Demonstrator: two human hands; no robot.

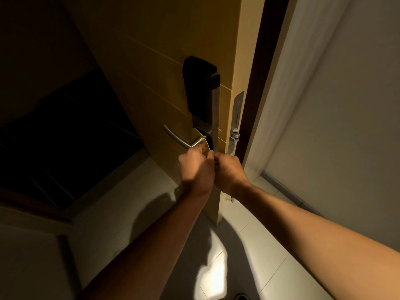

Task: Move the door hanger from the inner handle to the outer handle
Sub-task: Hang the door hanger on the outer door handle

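A wooden door (pixel 164 61) stands ajar with its edge toward me. A silver lever handle (pixel 179 137) sticks out to the left from a dark lock plate (pixel 200 87). A yellow door hanger (pixel 200 135) loops around the base of this handle; only its top curve shows. My left hand (pixel 195 167) and my right hand (pixel 229 172) are side by side just below the handle, both closed on the lower part of the hanger, which they hide. The handle on the door's other face is out of sight.
The door's edge carries a metal latch plate (pixel 236 122) with a protruding latch. A dark door frame (pixel 259 83) and a pale wall (pixel 335 105) are to the right. Light floor tiles (pixel 249 245) lie below; a dark room opens at the left.
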